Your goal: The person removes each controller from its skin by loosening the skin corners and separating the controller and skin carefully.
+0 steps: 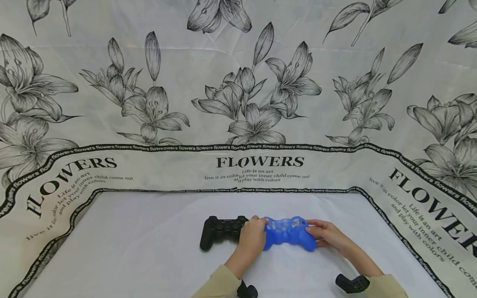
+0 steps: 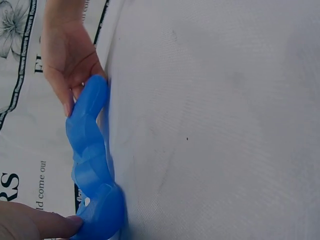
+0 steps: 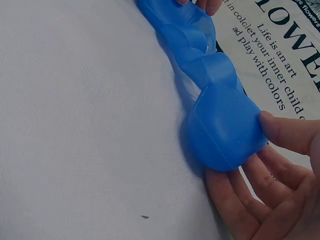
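Note:
A blue silicone game controller cover [image 1: 285,231], hollow with cut-out holes, lies on the white cloth. My left hand [image 1: 253,236] grips its left end, fingers at the far edge; in the left wrist view the thumb [image 2: 62,226] presses on the near side. At the other end my right hand [image 1: 329,236] holds the right grip lobe between thumb and fingers, as the right wrist view shows with the hand [image 3: 280,185] around the rounded blue end. A black game controller [image 1: 220,228] lies just left of my left hand, which hides its right part.
White cloth [image 1: 130,248] covers the table. A flower-printed curtain [image 1: 167,169] with black borders stands along the back and both sides. Black wrist mounts [image 1: 352,283] sit at both sleeves.

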The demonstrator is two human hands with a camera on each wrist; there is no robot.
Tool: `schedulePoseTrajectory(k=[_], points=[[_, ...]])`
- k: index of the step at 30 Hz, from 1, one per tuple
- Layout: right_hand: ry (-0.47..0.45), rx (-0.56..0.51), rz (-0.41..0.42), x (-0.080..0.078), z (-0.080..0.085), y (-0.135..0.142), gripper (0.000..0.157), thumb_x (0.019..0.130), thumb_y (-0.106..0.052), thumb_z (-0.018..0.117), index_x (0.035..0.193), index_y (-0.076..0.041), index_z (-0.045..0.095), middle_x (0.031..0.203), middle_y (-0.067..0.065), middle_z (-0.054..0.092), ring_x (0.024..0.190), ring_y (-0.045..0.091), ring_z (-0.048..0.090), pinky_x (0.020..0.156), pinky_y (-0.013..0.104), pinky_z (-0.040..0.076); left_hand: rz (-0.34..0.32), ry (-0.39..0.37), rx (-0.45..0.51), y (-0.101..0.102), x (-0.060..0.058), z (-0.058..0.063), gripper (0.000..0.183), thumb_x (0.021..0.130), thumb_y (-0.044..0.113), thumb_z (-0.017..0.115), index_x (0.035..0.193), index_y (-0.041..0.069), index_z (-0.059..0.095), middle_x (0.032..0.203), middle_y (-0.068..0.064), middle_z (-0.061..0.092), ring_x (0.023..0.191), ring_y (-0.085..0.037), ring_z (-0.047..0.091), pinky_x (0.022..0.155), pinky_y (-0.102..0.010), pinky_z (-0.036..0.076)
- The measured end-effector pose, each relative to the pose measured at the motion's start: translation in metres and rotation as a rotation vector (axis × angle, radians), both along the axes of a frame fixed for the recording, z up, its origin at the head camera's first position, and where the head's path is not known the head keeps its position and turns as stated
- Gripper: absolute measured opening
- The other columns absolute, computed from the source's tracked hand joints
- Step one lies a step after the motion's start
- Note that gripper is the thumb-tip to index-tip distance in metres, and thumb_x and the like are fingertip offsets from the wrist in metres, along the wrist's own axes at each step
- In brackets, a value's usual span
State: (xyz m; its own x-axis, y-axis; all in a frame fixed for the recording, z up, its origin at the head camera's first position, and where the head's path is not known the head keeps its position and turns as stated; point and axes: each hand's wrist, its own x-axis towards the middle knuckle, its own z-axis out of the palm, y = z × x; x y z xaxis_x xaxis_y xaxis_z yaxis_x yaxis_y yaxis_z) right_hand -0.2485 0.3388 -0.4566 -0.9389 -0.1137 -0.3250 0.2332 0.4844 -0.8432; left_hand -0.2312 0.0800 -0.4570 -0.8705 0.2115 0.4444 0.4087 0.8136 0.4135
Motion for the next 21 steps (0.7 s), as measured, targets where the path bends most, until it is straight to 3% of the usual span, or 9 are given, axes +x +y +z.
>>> schedulePoseTrajectory(k=[10, 16, 21], points=[[0.056, 0.110, -0.020, 0.003, 0.003, -0.002, 0.058, 0.093, -0.027, 0.063, 0.135, 0.008, 0.044, 0.106, 0.013, 0.068, 0.085, 0.014, 0.064, 0.071, 0.034, 0.058, 0.029, 0.066, -0.055, 0.003, 0.000, -0.006, 0.022, 0.074, 0.002, 0.075, 0.093, 0.013, 0.076, 0.079, -0.007, 0.069, 0.071, -0.024, 0.069, 0.056, -0.031, 0.055], [0.101, 0.182, -0.015, 0.005, 0.003, -0.004, 0.052, 0.091, -0.025, 0.065, 0.130, 0.007, 0.050, 0.098, 0.009, 0.068, 0.077, 0.014, 0.060, 0.064, 0.029, 0.055, 0.021, 0.097, -0.108, 0.000, 0.007, -0.002, 0.029, 0.073, -0.004, 0.072, 0.095, 0.013, 0.076, 0.078, -0.006, 0.070, 0.071, -0.022, 0.067, 0.056, -0.031, 0.055], [0.164, 0.262, -0.008, 0.004, 0.001, -0.009, 0.049, 0.091, -0.025, 0.065, 0.126, 0.007, 0.053, 0.098, 0.012, 0.067, 0.075, 0.014, 0.058, 0.061, 0.029, 0.053, 0.019, 0.118, -0.175, -0.007, 0.016, 0.008, 0.020, 0.076, 0.011, 0.077, 0.095, 0.018, 0.076, 0.079, 0.000, 0.073, 0.070, -0.018, 0.068, 0.053, -0.030, 0.053]])
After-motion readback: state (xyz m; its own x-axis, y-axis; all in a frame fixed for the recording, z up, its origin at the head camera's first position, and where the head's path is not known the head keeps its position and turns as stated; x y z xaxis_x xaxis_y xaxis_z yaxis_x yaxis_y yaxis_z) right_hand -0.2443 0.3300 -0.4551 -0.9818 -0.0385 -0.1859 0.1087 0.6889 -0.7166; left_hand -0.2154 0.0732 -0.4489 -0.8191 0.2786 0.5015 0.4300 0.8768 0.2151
